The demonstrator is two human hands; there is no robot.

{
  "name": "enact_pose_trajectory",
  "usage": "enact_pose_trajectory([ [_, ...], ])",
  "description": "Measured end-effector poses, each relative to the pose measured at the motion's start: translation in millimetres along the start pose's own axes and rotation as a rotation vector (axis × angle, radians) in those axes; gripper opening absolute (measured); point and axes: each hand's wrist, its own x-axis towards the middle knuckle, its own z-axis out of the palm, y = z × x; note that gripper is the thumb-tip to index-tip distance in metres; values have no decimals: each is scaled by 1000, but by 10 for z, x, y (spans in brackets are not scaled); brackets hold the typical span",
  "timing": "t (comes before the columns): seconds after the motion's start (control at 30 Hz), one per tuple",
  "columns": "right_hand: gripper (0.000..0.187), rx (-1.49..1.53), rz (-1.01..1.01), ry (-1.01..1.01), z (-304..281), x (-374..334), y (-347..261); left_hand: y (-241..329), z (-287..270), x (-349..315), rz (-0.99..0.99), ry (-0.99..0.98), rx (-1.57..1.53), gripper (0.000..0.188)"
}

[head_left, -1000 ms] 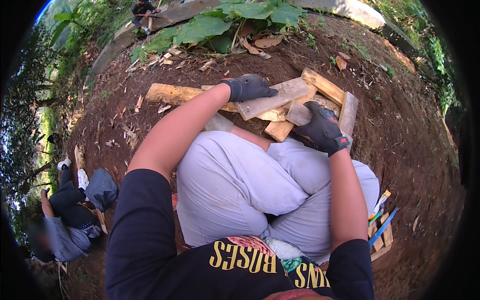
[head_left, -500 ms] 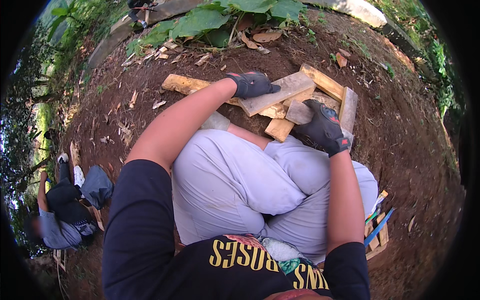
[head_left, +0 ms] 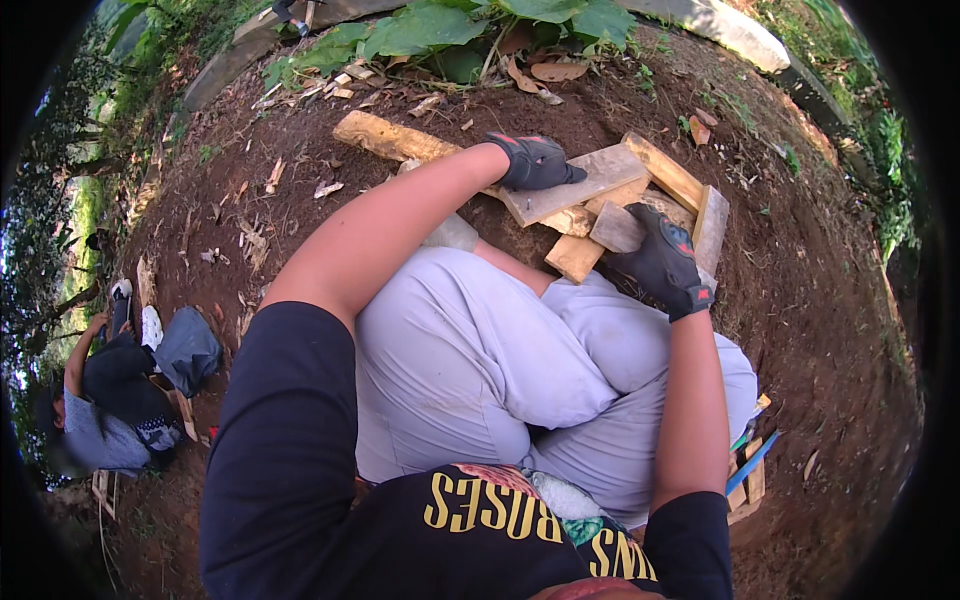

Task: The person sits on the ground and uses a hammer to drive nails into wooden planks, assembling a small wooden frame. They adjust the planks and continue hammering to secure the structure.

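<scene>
My left hand, in a black glove, is closed at the far left edge of a flat grey wooden board. A small dark nail-like mark shows near the board's near end. My right hand, also gloved, is closed round a short grey-brown wooden block, held just nearer than the board. The board lies over a stack of other wood pieces. Among them are a pale short offcut by my knees, a yellowish plank and a grey plank beyond my right hand.
A long rough timber lies on the brown soil at the left. Wood chips and a leafy plant are at the far side. By my right knee are wood pieces and a blue strip. Another person sits at the left.
The view has shifted slightly, so the wood and my hands appear a little further right. Both hands keep nearly the same places on the wood. The person at the left has moved an arm.
</scene>
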Motion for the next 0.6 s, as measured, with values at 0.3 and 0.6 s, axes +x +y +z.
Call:
enact_pose_trajectory([
  [0.3, 78, -90, -80, 89, 99, 23, 97, -213, 20, 111, 19, 46, 48, 74],
  [0.6, 86, -81, -61, 25, 93, 78, 97, -924, -203, -199, -93, 206, 156, 68],
])
